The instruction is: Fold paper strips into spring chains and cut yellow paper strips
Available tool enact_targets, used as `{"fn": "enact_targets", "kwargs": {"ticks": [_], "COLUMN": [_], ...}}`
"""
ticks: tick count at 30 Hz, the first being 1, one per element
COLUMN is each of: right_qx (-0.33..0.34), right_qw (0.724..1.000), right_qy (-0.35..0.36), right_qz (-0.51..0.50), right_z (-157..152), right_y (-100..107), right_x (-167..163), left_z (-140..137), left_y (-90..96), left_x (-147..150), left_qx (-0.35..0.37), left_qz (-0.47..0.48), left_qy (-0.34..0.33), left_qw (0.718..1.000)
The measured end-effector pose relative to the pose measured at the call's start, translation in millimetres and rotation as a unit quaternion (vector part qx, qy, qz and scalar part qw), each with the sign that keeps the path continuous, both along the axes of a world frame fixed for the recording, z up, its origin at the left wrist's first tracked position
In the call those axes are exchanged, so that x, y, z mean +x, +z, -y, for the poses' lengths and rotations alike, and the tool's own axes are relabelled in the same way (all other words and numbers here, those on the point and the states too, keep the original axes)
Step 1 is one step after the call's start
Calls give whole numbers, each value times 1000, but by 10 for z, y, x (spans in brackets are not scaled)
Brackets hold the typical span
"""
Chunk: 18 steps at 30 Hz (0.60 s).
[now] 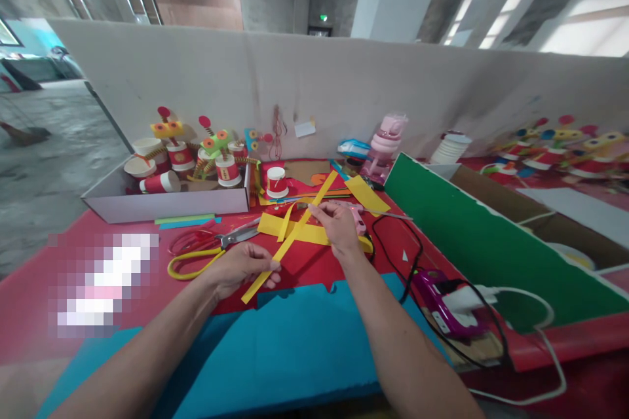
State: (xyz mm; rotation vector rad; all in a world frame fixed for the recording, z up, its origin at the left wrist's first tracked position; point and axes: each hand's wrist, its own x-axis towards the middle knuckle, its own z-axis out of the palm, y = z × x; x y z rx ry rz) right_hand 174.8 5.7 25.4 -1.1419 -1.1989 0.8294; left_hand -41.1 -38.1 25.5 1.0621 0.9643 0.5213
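A long yellow paper strip (289, 242) runs diagonally across the red table. My left hand (240, 266) pinches its near end between thumb and fingers. My right hand (338, 226) grips the strip farther up, near its middle, fingers closed on it. Under the strip lie more yellow paper pieces (304, 232). Scissors with yellow and red handles (206, 250) lie just left of my left hand. A pink glue gun (358, 213) lies just behind my right hand, partly hidden by it.
A blue foam sheet (275, 347) covers the near table edge. A white box (162, 203) holds paper-cup figures (221, 157) at the back left. A green board (472, 236), a purple power strip (442, 301) with black cables, a pink bottle (386, 144) and stacked cups (449, 147) stand on the right.
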Motion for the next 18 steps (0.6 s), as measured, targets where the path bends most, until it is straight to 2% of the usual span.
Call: {"fn": "enact_targets", "kwargs": {"ticks": [11, 18], "right_qx": [2, -7], "right_qw": [997, 994], "right_qy": [-56, -110], "right_qz": [-45, -7], "right_z": [-128, -152], "right_y": [-75, -110], "right_x": [235, 296], "left_z": [23, -27], "left_y": [42, -48], "left_x": [-18, -68], "left_qx": [5, 14], "left_qz": [-3, 3], "left_qy": [-6, -6], "left_qw": [1000, 1000]}}
